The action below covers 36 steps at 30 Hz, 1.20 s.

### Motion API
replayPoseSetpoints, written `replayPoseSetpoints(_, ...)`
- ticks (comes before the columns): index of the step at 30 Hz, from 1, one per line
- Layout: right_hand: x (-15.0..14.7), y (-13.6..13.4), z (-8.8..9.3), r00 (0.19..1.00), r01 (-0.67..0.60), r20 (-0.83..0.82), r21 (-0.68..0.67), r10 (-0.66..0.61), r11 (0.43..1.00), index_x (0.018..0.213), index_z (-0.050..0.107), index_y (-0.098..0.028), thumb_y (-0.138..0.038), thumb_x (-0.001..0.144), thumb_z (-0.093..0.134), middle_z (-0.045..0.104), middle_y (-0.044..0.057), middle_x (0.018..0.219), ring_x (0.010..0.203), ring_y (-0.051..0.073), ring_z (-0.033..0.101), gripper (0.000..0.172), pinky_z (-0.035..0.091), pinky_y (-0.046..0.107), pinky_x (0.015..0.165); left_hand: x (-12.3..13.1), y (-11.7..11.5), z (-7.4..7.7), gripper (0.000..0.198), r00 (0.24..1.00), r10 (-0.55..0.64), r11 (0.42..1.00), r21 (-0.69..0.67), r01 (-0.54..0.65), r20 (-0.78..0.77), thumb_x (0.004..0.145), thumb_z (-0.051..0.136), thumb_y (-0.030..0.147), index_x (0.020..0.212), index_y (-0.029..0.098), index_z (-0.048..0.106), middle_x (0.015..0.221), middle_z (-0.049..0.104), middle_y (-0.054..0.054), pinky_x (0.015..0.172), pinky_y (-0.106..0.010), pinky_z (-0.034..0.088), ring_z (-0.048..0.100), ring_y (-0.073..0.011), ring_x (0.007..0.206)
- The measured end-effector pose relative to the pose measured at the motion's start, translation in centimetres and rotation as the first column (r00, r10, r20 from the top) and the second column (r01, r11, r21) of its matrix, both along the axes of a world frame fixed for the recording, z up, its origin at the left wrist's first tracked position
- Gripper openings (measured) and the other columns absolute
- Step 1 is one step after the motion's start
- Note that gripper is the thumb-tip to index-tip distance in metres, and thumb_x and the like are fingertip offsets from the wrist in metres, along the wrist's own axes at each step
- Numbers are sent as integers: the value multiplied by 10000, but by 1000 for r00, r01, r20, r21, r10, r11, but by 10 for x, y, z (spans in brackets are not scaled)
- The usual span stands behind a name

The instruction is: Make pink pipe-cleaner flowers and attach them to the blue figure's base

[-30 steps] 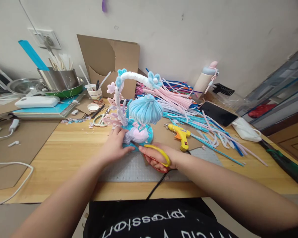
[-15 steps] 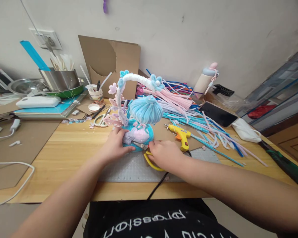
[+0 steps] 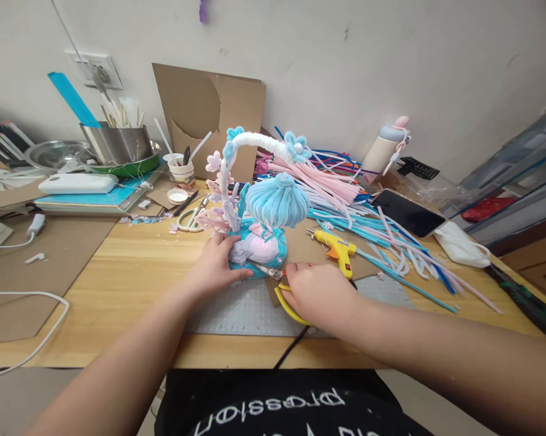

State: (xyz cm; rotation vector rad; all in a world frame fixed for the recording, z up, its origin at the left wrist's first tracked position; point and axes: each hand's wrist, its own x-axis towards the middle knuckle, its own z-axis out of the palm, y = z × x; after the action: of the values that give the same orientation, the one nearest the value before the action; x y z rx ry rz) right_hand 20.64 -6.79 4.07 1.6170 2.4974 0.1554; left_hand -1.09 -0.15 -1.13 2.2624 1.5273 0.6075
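Observation:
A pipe-cleaner craft (image 3: 278, 203) stands upright on the table, with a blue ribbed, shade-like piece, a white arch with blue and pink flowers, and a round blue base. My left hand (image 3: 216, 263) grips the base from the left, its thumb along the front edge. In my right hand (image 3: 320, 290) is a pair of scissors (image 3: 288, 307) with yellow handles. Their blades point left at the front of the base, beside a pale pink and lilac part (image 3: 262, 247). The blade tips are hard to make out against the base.
A yellow glue gun (image 3: 340, 249) lies right of the craft, its cord running toward the front edge. Behind are bundled pipe cleaners (image 3: 331, 181), a phone (image 3: 409, 212) and a bottle (image 3: 384, 148). White-handled scissors (image 3: 189, 220) and a paper cup (image 3: 182, 172) stand left. A grey cutting mat (image 3: 236, 312) lies underneath.
My right hand and the scissors have moved slightly right and down, away from the base. My left hand keeps its grip. The whole view has shifted a little.

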Motion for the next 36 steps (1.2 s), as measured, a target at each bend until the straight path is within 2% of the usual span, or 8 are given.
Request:
replayPoseSetpoints(4, 4, -1, 8, 999, -41, 20, -8, 41, 999, 918, 606, -104, -269, 847, 517, 680, 128, 799, 717, 284, 673, 201, 474, 336, 531, 1, -1, 2, 815, 1000, 4, 1000, -2, -4, 0, 608, 729, 546, 1281, 152, 493, 1263, 466, -160, 1019, -494, 383, 440, -358, 1223)
replayPoseSetpoints(9, 8, 2, 15, 1000, -1, 28, -13, 1, 1000, 940, 620, -102, -283, 847, 520, 685, 141, 822, 732, 283, 669, 227, 463, 333, 554, 1, -2, 2, 800, 1000, 5, 1000, -15, -5, 9, 614, 732, 529, 1277, 148, 498, 1255, 470, -164, 1014, -496, 391, 449, -358, 1212)
replayPoseSetpoints(15, 11, 6, 13, 999, -38, 19, -13, 39, 999, 960, 623, -103, -282, 848, 516, 683, 142, 857, 762, 290, 663, 236, 451, 339, 555, 0, -2, 1, 783, 1000, -5, 1000, 9, 5, 24, 615, 733, 534, 1273, 177, 502, 1247, 477, -150, 1007, -516, 390, 454, -358, 1204)
replayPoseSetpoints(22, 13, 3, 9, 998, -62, 8, 0, 62, 998, 925, 616, -111, -251, 839, 511, 677, 122, 824, 737, 280, 660, 196, 452, 333, 552, 1, -2, 1, 828, 1000, 5, 1000, -17, -5, -4, 622, 720, 555, 1300, 148, 474, 1300, 438, -168, 1032, -495, 376, 421, -361, 1244)
replayPoseSetpoints(36, 16, 10, 4, 991, -128, 40, 53, 126, 990, 948, 606, -109, -266, 861, 494, 667, 133, 843, 758, 289, 654, 212, 429, 323, 552, 0, -1, 0, 807, 1000, 0, 1000, -1, 0, 6, 614, 722, 556, 1281, 164, 493, 1245, 469, -153, 1008, -502, 394, 436, -365, 1226)
